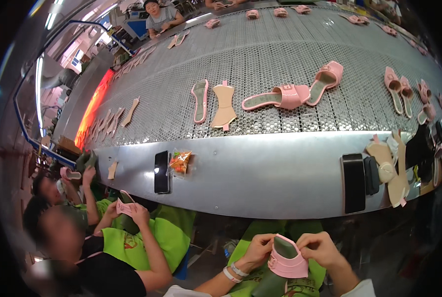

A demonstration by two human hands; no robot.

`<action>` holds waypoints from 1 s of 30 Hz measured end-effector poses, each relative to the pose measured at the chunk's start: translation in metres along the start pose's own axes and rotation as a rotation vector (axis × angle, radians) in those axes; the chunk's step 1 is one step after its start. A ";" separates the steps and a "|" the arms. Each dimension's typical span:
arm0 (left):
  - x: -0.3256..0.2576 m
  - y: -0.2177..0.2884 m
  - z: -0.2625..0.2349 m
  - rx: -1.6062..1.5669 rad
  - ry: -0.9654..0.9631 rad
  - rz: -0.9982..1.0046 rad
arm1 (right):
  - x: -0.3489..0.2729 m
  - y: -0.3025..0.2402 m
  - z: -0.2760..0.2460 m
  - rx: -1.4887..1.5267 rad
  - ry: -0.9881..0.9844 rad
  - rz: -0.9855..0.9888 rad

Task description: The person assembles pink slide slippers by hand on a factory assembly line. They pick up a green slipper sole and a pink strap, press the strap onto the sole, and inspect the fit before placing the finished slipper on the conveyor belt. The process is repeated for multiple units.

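Note:
Low in the view, in front of my lap, a pink shoe upper (290,268) with a small buckle-like ornament is wrapped around a dark green shoe last (270,286). My left hand (257,251) is closed on the upper's left edge, fingertips pinched together. Opposite it, my right hand (324,249) pinches the upper's right edge between thumb and fingers. The last's green tip shows through the opening between my hands. Bright green apron cloth lies beneath.
A metal ledge (260,173) carries a phone (162,172), a wrapped snack (180,162), a black flat case (353,183) and beige upper pieces (381,157). Beyond it, pink slides (285,97) ride a mesh conveyor (166,106). At left, a co-worker's hands (140,215) hold another pink upper.

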State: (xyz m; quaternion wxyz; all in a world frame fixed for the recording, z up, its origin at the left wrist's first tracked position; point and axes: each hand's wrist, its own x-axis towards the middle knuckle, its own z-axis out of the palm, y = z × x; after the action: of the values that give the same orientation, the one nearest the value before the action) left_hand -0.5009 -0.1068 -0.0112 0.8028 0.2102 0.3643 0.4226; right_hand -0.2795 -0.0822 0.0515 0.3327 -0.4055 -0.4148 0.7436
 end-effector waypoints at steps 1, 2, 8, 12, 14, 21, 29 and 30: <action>-0.001 -0.006 -0.007 -0.008 0.023 0.008 | -0.007 -0.009 0.007 -0.137 0.098 -0.194; -0.003 -0.012 -0.018 -0.034 0.000 0.012 | -0.012 -0.019 0.010 -0.592 0.148 -0.377; -0.005 0.008 -0.009 0.136 0.071 0.060 | -0.007 -0.025 0.036 -0.610 0.326 -0.419; -0.017 0.052 0.035 0.635 0.255 0.267 | 0.001 0.003 0.012 -0.093 0.249 -0.267; -0.017 0.063 0.050 0.790 0.240 0.409 | -0.001 0.015 -0.003 0.097 0.192 -0.174; -0.020 0.072 0.043 0.908 0.245 0.494 | 0.032 0.001 0.015 -0.312 0.265 -0.233; -0.014 0.063 0.044 0.765 0.134 0.405 | 0.026 0.009 0.008 -0.128 0.329 -0.399; -0.011 0.062 0.040 0.651 0.120 0.303 | 0.026 0.009 0.010 -0.133 0.316 -0.412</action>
State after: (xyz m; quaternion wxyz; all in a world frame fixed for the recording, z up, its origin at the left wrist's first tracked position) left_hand -0.5074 -0.0833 0.0588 0.5994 0.4810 0.4909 0.4103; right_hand -0.3016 -0.0680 0.0378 0.5103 -0.4446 -0.4794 0.5586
